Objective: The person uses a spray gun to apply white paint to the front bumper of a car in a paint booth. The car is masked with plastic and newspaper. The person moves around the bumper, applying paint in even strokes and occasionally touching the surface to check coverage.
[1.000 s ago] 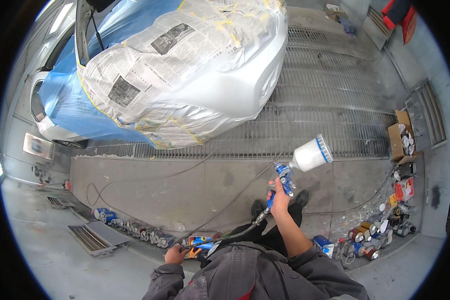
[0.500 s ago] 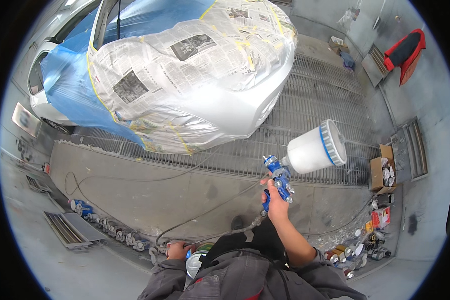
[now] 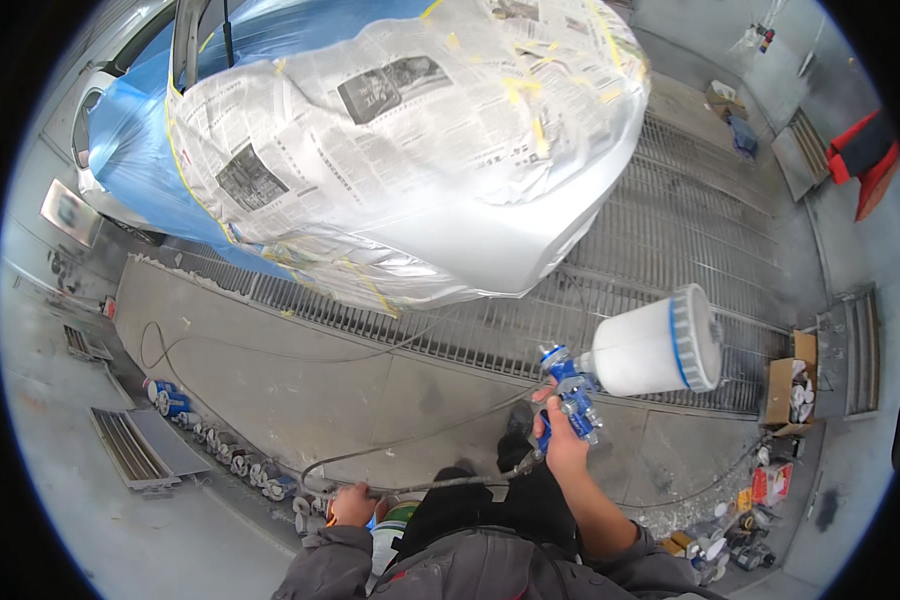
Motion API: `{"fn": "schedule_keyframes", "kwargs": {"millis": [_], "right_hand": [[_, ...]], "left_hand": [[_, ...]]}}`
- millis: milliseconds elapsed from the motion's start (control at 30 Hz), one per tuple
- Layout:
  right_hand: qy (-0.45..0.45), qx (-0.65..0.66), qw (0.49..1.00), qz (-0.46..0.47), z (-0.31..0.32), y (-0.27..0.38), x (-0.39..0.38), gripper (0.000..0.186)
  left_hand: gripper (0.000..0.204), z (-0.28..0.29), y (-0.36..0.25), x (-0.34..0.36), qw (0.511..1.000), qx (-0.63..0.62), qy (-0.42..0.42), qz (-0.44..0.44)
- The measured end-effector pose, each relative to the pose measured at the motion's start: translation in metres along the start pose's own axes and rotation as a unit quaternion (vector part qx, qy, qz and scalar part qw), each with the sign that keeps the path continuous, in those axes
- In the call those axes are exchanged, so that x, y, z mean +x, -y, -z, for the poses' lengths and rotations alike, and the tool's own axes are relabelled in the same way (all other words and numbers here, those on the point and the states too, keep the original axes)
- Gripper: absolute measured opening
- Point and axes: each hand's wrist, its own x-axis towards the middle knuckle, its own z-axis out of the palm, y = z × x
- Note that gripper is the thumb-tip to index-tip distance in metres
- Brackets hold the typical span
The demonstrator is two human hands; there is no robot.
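My right hand [image 3: 566, 445] is closed around the handle of a blue spray gun [image 3: 574, 395], held out in front of my body. A white paint cup [image 3: 642, 350] with a blue ring and a pale lid sits on the gun, tilted to the right. From the gun's handle an air hose [image 3: 425, 489] runs left to my left hand [image 3: 351, 506], whose fingers are curled round it by my hip. Ahead stands a white car with a bare white bumper [image 3: 505, 245]. Newspaper [image 3: 320, 130] and blue plastic film [image 3: 135, 150] cover much of it, edged with yellow tape.
Slack hose loops across the concrete floor [image 3: 300, 370]. A metal floor grating [image 3: 670, 210] lies under and beside the car. An open cardboard box [image 3: 782, 390] and several cans [image 3: 705, 550] line the right wall; more cans [image 3: 170, 402] stand left. Beside my left leg is a bucket [image 3: 385, 540].
The view has swung, so the car's front sits farther right. The spray gun is slightly lower and farther right in the picture. My feet and legs have shifted; both hands keep their hold.
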Motion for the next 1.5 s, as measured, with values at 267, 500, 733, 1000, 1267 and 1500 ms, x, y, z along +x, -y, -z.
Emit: {"fn": "schedule_keyframes", "kwargs": {"millis": [267, 500, 733, 1000, 1267, 1500], "right_hand": [[0.030, -0.048, 0.998, 0.030, 0.046, -0.138, 0.094, 0.009], [0.024, -0.064, 0.991, 0.113, 0.086, -0.271, 0.146, 0.008], [-0.006, -0.057, 0.984, 0.167, 0.119, -0.353, 0.145, 0.009], [-0.073, -0.081, 0.985, 0.136, 0.141, -0.381, 0.112, 0.014], [-0.113, -0.036, 0.987, 0.107, 0.133, -0.394, 0.096, 0.022], [-0.128, -0.065, 0.988, 0.060, 0.137, -0.412, 0.093, 0.021]], "left_hand": [[0.021, -0.170, -0.013, 0.155, 0.994, 0.007, -0.101, -0.031], [0.024, -0.312, -0.023, 0.284, 0.982, -0.045, -0.172, -0.056], [0.026, -0.412, -0.029, 0.370, 0.971, -0.064, -0.200, -0.119], [0.025, -0.403, -0.022, 0.371, 0.957, -0.119, -0.226, -0.140], [0.023, -0.416, 0.006, 0.381, 0.950, -0.105, -0.250, -0.157], [0.029, -0.416, 0.009, 0.375, 0.954, -0.121, -0.233, -0.144]]}}
